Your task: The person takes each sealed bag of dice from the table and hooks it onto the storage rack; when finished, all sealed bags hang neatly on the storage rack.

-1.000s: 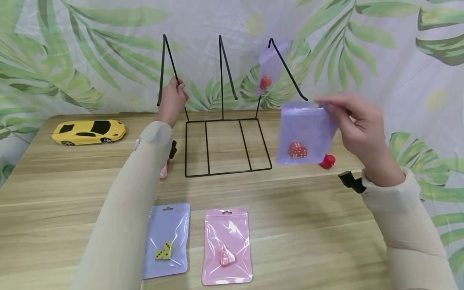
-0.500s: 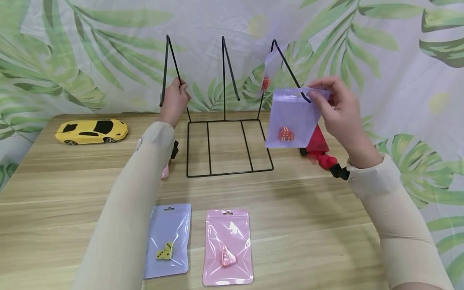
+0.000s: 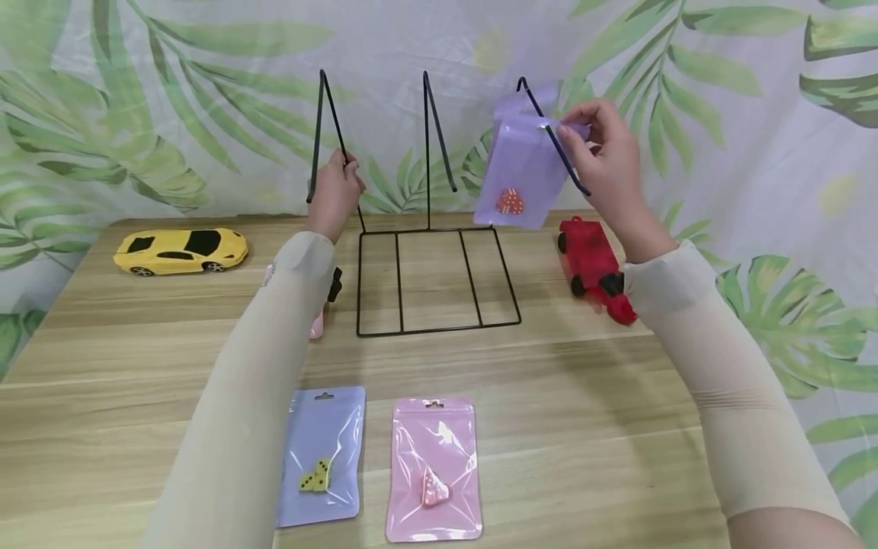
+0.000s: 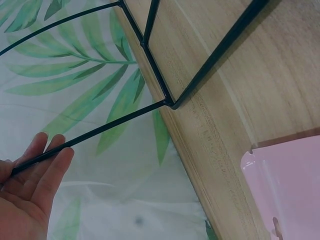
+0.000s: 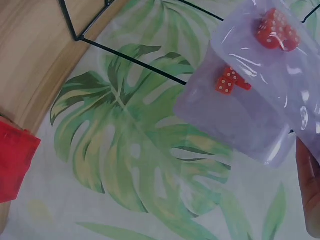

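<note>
My left hand (image 3: 334,197) grips the left upright of the black wire rack (image 3: 439,331); in the left wrist view the fingers (image 4: 57,160) curl around the rod. With thumb and fingertips my right hand (image 3: 607,152) pinches the top edge of a purple zip bag (image 3: 524,164) holding red dice (image 3: 511,202). That bag hangs partway along the rack's right arm, which passes through its top. Further back on the same arm hangs a second purple bag (image 5: 225,117), also with red dice (image 5: 226,85), partly hidden behind the first.
A blue-purple bag with yellow dice (image 3: 329,435) and a pink bag with pink dice (image 3: 453,435) lie in front. The yellow toy car (image 3: 181,250) is at left, a red toy vehicle (image 3: 591,255) at right. Another pink package (image 4: 292,185) lies beneath the left forearm.
My right hand has moved left and back, bringing the purple bag over the right arm's tip and along it toward the bag behind. The left hand keeps its grip on the rack.
</note>
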Available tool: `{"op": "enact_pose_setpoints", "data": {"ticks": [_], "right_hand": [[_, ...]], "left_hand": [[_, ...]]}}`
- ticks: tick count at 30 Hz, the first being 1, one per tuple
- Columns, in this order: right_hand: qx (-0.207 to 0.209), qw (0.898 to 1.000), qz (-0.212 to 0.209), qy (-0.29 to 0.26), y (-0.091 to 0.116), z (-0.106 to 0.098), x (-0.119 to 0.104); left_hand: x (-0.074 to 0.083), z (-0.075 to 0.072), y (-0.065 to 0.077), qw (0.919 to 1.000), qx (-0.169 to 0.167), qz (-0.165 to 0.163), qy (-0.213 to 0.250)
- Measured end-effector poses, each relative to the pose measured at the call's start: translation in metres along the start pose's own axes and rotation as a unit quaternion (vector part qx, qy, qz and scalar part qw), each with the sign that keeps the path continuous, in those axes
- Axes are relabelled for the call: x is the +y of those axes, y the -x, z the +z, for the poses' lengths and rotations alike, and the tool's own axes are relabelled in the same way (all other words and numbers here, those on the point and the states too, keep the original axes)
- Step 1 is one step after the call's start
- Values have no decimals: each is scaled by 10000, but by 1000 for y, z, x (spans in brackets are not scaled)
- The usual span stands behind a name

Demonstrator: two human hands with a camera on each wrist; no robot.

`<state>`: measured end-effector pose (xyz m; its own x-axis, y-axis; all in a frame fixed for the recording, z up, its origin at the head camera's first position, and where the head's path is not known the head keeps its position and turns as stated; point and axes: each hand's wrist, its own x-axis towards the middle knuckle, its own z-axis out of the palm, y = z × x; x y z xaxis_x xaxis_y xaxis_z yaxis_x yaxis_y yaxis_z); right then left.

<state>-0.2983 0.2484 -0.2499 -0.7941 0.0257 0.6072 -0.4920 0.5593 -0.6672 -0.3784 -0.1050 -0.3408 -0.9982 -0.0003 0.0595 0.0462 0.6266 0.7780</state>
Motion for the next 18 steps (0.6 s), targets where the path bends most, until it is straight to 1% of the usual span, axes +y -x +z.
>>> {"op": "enact_pose_setpoints", "data": {"ticks": [5,10,14,18], "right_hand": [[189,9992,19,354,-15,11,2],[374,9972,36,652,-23,19,3],[454,9951,0,882,-24,20,5],[485,9932,72,1053,-19,17,10]], "left_hand": [[-2,1,-1,10000,75,47,-30],[-3,0,-1,9999,112,46,-21],[-2,0,-1,9999,119,32,-19],[-1,1,-2,10000,68,-24,-47]]}}
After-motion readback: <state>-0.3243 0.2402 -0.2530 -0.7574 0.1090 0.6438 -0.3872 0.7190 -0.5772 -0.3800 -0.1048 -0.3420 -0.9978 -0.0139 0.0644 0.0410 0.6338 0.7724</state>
